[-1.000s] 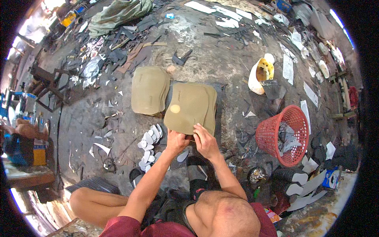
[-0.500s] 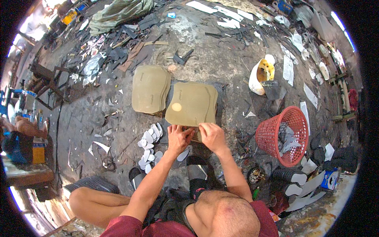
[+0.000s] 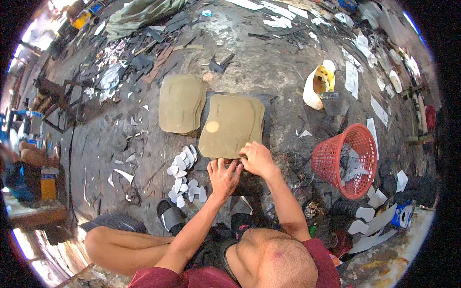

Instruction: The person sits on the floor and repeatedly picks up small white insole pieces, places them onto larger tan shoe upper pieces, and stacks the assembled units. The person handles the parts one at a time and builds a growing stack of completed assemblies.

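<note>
A stack of olive-tan sheets with rounded corners and curved sides lies in front of me, a pale round spot on its top sheet. At its near edge, my right hand is closed, with fingertips on the top sheet's near right corner. My left hand is just beside it, fingers bent against the same edge. Its thumb and forefinger come together close to my right fingers; what they hold is hidden. A second stack of olive-tan sheets lies to the left. Small pale sole-shaped pieces are heaped left of my hands.
To the right a red plastic basket leans, with grey-white scraps inside. Beyond it lies a cut-open white container, yellowed inside. Dark offcuts and scraps litter the floor. A metal frame stands at left. My sandalled feet are close below my hands.
My left hand has shifted slightly right and down, and its fingers have straightened somewhat. My right hand has moved up a little onto the stack's near edge. The front stack has turned slightly.
</note>
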Demonstrator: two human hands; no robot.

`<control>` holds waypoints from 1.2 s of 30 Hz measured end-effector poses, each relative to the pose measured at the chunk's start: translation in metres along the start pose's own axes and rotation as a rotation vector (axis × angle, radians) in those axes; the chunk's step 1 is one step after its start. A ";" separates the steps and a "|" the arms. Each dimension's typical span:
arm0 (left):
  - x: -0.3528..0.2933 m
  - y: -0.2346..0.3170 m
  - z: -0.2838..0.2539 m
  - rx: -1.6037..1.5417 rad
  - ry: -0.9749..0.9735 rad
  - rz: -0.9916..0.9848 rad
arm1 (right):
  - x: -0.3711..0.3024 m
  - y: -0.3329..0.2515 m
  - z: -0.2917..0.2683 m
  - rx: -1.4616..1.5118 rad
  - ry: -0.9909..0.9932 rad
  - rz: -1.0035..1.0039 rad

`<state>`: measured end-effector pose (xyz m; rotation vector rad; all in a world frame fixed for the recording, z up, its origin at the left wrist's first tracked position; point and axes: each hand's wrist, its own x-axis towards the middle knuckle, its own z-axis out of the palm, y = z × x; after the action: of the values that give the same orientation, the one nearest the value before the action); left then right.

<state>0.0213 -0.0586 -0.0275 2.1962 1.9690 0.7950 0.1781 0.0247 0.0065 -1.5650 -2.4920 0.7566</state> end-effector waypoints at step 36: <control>0.118 -0.100 -0.059 -1.511 0.371 -0.824 | -0.002 -0.033 -0.033 1.423 0.566 0.054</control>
<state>-0.0902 0.0536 0.0209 0.3739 1.2234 1.6808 0.1637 0.0231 0.0506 -0.9880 -0.9483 1.3512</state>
